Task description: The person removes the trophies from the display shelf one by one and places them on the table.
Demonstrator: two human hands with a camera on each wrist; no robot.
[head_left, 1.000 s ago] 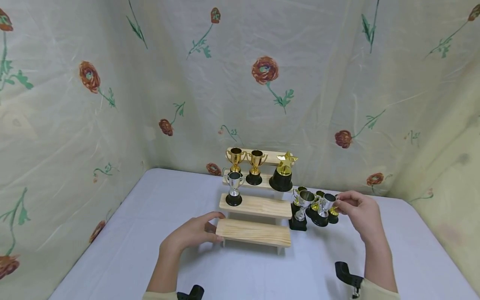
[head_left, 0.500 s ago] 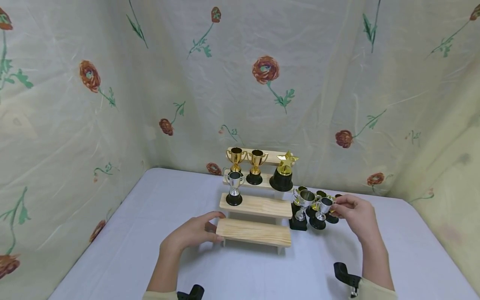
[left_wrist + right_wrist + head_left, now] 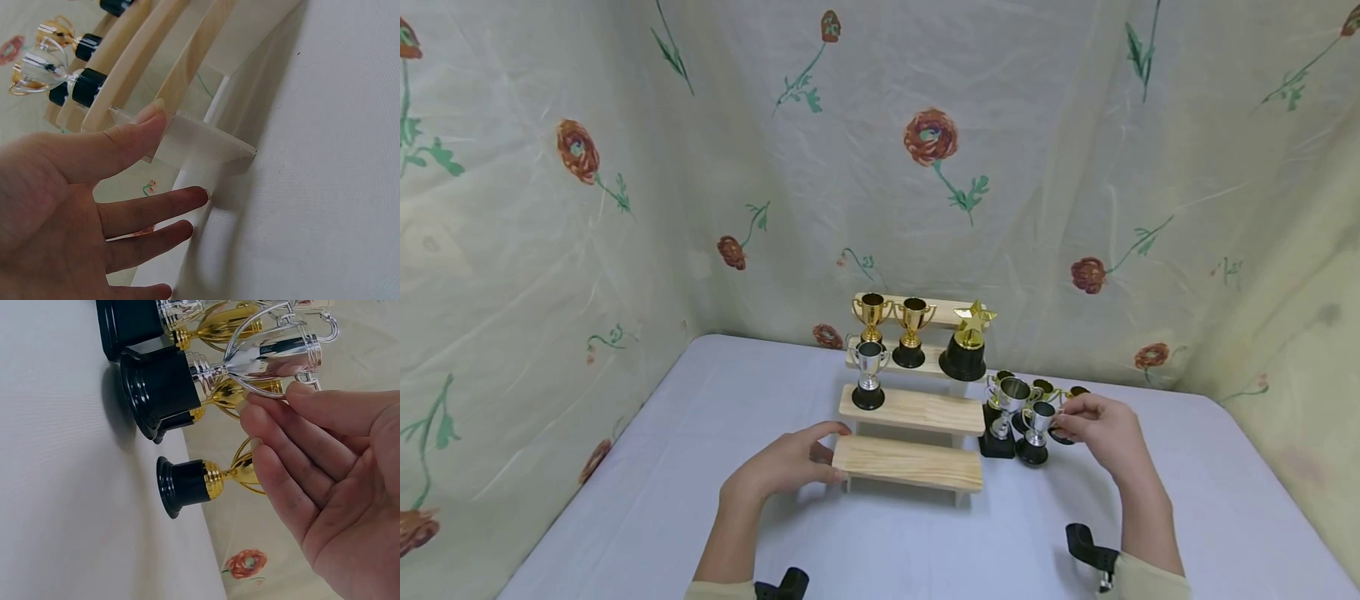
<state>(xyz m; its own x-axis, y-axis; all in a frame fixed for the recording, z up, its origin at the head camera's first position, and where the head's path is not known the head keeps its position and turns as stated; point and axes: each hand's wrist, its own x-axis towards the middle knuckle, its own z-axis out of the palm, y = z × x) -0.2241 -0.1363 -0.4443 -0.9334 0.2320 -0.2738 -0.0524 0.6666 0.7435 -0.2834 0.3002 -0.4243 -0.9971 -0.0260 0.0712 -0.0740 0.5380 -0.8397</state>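
My right hand pinches one handle of a small silver trophy cup at the right of the stepped wooden display stand. In the right wrist view, thumb and fingertips meet at the handle of the silver trophy cup. Its black base leans slightly; whether it touches the table cannot be told. At the stand's left end, my left hand holds the lowest step between thumb and index finger. In the left wrist view, the thumb touches that step's end; the other visible fingers extend beneath.
Two gold cups and a gold star trophy stand on an upper step. A silver cup is on the step below. Right of the stand, another silver cup and several gold cups crowd together. A floral curtain hangs behind.
My right hand has brought the silver trophy cup left and toward me, out in front of the gold cups. The left hand has stayed at the stand.
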